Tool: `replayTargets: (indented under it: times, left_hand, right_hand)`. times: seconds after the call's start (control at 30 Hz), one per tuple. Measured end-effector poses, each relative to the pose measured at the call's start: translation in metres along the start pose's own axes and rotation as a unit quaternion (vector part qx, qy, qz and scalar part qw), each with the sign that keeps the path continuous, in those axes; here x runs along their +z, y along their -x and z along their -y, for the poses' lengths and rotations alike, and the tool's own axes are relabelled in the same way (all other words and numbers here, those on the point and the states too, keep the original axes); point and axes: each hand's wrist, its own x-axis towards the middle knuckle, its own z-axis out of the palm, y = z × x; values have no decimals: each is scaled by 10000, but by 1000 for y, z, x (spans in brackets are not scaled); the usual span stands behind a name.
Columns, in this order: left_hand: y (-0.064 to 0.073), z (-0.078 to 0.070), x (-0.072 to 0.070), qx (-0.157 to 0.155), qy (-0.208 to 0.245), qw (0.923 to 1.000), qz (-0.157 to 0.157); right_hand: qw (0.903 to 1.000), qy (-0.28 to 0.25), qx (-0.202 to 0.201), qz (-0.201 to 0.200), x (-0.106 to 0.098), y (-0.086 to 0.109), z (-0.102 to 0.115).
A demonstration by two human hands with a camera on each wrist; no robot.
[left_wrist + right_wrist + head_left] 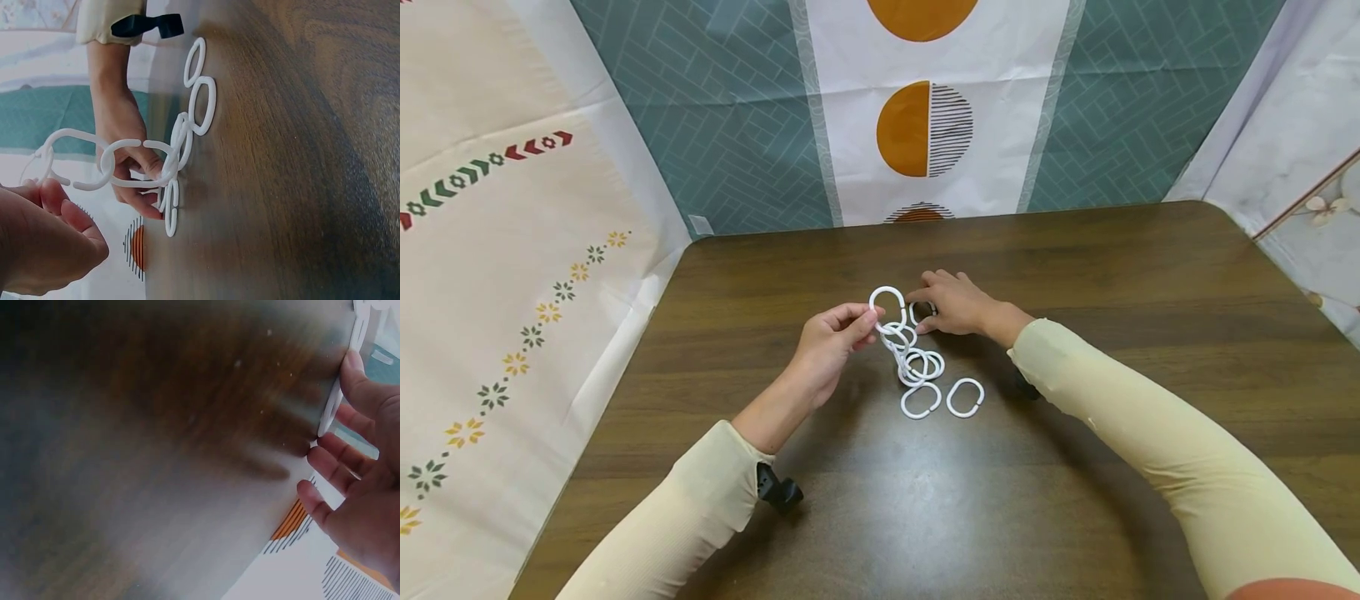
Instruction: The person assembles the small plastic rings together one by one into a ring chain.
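So my left hand [838, 350] is out over the left part of the desk [1075, 267], thumb and index pinching the top ring [887, 289] of a white plastic chain [140, 184]. The chain dangles right beside those fingertips, down to a little pile of rings [938, 365] around mid-desk. One more ring [916, 416] touches the pile's near side; can't tell if it's linked.

Just beyond the pile, toward the far edge, my right hand [955, 304] has thumb and fingers curved around a single ring [912, 314] on the desk, partly covering it. Another loose ring [965, 381] lies flat nearer me, just beside the pile and well clear of both hands. The hanging chain and pile sit between my hands.

Around that: flowery curtain [512, 275] past the left edge, black wrist mount [778, 492] under my left cuff, teal backdrop [737, 150] behind the far edge, whitish cloth [1285, 125] past the far right corner.
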Motion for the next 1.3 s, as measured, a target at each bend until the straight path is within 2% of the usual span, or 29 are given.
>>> replayTargets:
  times: [0.2, 0.33, 0.47, 0.63, 0.77, 0.97, 1.1, 1.2, 1.27, 1.3]
  left_hand:
    - [0, 0, 1, 16, 36, 10000, -26]
    - [-1, 1, 1, 14, 24, 10000, -27]
    - [-1, 1, 0, 16, 48, 10000, -55]
    - [-1, 2, 0, -6, 34, 10000, -82]
    - [-1, 1, 1, -15, 48, 10000, -61]
    - [0, 0, 1, -18, 76, 10000, -41]
    - [1, 0, 0, -57, 21, 10000, -50]
    - [1, 1, -1, -75, -19, 10000, -47]
    - [1, 1, 0, -63, -8, 10000, -45]
    - [0, 1, 0, -54, 13, 10000, -47]
  right_hand:
    - [9992, -235, 247, -185, 3, -2, 0]
    - [9983, -208, 486, -265, 2, -4, 0]
    - [9982, -131, 499, -301, 2, -4, -1]
    - [9990, 154, 339, -267, 2, -1, 0]
    - [9982, 514, 58, -313, 3, 1, 2]
    - [9921, 1087, -467, -409, 3, 4, 3]
    - [9886, 1302, -637, -402, 0, 5, 1]
    - [9927, 953, -554, -496, -4, 8, -3]
    - [9964, 308, -398, -685, -8, 12, -7]
    - [9962, -179, -294, -799, -11, 14, -9]
